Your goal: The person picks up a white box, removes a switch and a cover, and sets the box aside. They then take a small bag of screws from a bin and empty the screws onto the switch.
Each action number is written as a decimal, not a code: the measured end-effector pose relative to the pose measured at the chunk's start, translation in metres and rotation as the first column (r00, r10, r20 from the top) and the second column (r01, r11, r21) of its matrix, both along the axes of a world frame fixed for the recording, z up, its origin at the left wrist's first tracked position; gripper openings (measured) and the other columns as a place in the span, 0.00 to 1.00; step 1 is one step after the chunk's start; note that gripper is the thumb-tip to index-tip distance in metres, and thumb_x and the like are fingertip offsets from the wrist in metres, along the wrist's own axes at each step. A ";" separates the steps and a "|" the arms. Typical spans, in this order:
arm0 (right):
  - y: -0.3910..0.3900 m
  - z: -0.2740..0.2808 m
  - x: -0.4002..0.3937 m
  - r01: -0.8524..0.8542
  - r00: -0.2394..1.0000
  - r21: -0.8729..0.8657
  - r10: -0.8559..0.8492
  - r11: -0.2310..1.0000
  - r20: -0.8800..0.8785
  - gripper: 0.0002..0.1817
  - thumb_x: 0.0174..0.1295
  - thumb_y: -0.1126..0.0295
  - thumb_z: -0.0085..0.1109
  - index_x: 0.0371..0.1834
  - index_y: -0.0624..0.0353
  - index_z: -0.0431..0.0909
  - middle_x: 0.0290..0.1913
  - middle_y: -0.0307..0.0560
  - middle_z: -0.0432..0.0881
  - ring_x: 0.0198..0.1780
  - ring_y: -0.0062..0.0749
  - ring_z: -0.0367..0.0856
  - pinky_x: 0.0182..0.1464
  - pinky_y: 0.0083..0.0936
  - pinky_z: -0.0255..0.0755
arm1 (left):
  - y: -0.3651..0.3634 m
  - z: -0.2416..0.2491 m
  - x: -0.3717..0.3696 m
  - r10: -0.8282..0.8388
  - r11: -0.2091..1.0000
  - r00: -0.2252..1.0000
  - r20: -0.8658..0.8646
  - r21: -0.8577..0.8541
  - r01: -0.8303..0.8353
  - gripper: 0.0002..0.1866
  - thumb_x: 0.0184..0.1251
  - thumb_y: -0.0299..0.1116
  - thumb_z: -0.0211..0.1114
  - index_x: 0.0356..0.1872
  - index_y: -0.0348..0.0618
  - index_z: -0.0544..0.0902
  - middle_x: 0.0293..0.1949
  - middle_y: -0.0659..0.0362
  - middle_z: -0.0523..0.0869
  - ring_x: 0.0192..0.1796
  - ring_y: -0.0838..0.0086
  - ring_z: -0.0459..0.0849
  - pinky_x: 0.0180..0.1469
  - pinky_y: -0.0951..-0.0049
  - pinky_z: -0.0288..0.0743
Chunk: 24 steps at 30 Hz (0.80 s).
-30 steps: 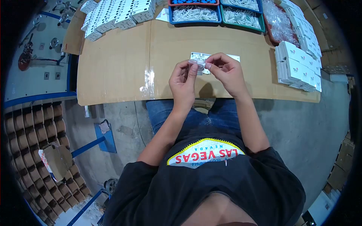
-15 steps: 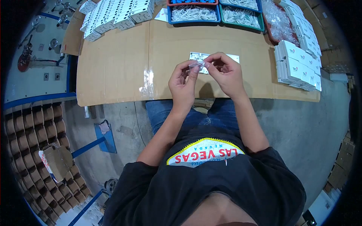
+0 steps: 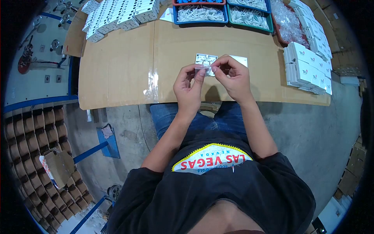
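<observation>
Between the fingertips of both hands is a small clear plastic bag (image 3: pixel 202 68). My left hand (image 3: pixel 189 82) pinches its left side between thumb and fingers. At its right edge, my right hand (image 3: pixel 233 78) is closed with thumb and forefinger pressed together. Whatever the bag contains is too small to make out. Beneath the hands lies a white printed box or card (image 3: pixel 205 58) on the cardboard-covered table, partly hidden by my fingers. A white panel shows to the right of it, behind my right hand.
White boxes (image 3: pixel 306 68) are stacked at the table's right, and rows of white boxes (image 3: pixel 120 17) stand at the back left. Trays at the back hold white plugs (image 3: pixel 200 14) and blue pieces. A red tray holds clear plastic bags (image 3: pixel 288 23). Cardboard (image 3: pixel 117 74) covers the table.
Both hands stay in nearly the same place. The fingers and the plastic bag have shifted slightly, and more of the white printed surface behind them shows.
</observation>
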State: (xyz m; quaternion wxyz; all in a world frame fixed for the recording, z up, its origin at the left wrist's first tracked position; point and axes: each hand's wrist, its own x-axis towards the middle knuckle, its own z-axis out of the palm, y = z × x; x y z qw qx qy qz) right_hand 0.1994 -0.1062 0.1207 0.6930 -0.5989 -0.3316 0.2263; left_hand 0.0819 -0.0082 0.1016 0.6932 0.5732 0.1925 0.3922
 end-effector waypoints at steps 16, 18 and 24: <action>0.003 -0.016 0.001 -0.040 0.994 -0.029 0.037 0.999 -0.101 0.06 0.69 0.76 0.67 0.46 0.62 0.84 0.39 0.33 0.84 0.38 0.10 0.79 0.37 0.12 0.70 | 0.000 -0.003 0.001 -0.040 0.997 0.999 -0.018 -0.069 0.038 0.09 0.78 0.29 0.67 0.52 0.36 0.81 0.45 0.60 0.87 0.48 0.80 0.84 0.53 0.76 0.79; 0.003 -0.020 0.002 -0.041 0.993 -0.026 0.038 0.999 -0.111 0.05 0.69 0.76 0.67 0.45 0.62 0.84 0.39 0.33 0.84 0.38 0.10 0.79 0.37 0.12 0.71 | 0.000 -0.005 0.001 -0.047 0.996 0.999 -0.010 -0.073 0.046 0.09 0.78 0.29 0.67 0.52 0.36 0.81 0.45 0.60 0.87 0.48 0.79 0.84 0.54 0.76 0.80; 0.004 -0.017 0.000 -0.016 0.992 -0.059 0.008 0.998 -0.122 0.05 0.68 0.76 0.67 0.44 0.63 0.84 0.37 0.32 0.84 0.37 0.09 0.78 0.37 0.11 0.70 | 0.000 -0.001 0.001 -0.042 0.992 0.999 -0.013 -0.120 0.040 0.09 0.80 0.31 0.64 0.52 0.35 0.82 0.46 0.59 0.87 0.49 0.78 0.86 0.55 0.74 0.81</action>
